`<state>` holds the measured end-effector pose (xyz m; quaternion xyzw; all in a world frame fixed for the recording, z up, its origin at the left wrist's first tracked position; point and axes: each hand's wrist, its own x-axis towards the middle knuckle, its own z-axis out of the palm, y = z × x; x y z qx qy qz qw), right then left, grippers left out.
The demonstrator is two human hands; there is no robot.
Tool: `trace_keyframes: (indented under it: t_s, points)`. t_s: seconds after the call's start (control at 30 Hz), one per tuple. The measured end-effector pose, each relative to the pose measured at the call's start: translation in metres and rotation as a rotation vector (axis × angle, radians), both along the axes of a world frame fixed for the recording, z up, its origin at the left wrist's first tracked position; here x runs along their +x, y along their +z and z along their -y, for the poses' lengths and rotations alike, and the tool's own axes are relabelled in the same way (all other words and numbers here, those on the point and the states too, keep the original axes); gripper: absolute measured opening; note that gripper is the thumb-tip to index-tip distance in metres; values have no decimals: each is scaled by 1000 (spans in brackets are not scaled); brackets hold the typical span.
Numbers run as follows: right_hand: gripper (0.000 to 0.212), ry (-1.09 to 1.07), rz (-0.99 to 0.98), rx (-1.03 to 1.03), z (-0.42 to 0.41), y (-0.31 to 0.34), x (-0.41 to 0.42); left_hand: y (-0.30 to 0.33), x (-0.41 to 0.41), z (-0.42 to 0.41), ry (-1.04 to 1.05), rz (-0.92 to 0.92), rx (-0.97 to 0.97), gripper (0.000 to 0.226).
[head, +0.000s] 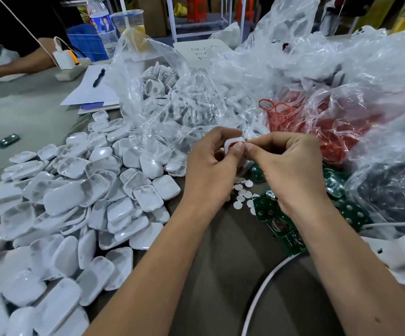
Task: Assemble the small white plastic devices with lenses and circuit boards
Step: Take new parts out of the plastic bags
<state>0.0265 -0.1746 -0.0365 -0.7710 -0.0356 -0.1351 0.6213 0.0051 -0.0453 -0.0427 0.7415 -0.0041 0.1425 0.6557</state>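
At frame centre, your left hand (211, 161) grips the white shell (231, 143) steady while your right hand (291, 163) pinches its red ring (235, 144) into place.

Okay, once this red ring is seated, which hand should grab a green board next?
Right, probably. The green boards lie directly beneath the right hand, which only pinches at the red ring. The left hand grips the white shell and should keep it.

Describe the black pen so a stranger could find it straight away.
Look to the far left of the table, behind the heap of white shells. A sheet of white paper lies there, and the black pen rests on it, the only dark, slim object on that sheet.
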Motion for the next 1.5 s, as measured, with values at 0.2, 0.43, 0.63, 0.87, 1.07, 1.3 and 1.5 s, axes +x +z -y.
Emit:
trace_keyframes:
  t_s: [0.2, 0.43, 0.63, 0.87, 1.07, 1.3, 1.5]
  points:
    - [17, -46, 104, -178, -5, 4, -6, -1, 0, 1, 11, -20, -99, 16]
    - [6, -130, 293, -337, -10, 3, -10, -4, 1, 0, -13, -78, -199, 15]
    - [8, -102, 246, -88, -11, -4, -6, -3, 3, -2, -30, -96, -408, 13]
    - [21, 117, -254, 551, -6, 5, -3, 1, 5, -14, -191, -153, -478, 21]
    - [24, 186, -361, 600, -5, 7, -4, 2, 5, -20, -215, -126, -393, 32]
    - [31, 253, -437, 659, -3, 6, -1, 6, 2, -20, -205, -122, -353, 32]
    - [34, 278, -426, 580, -2, 7, -1, 6, 1, -23, -253, -125, -365, 33]
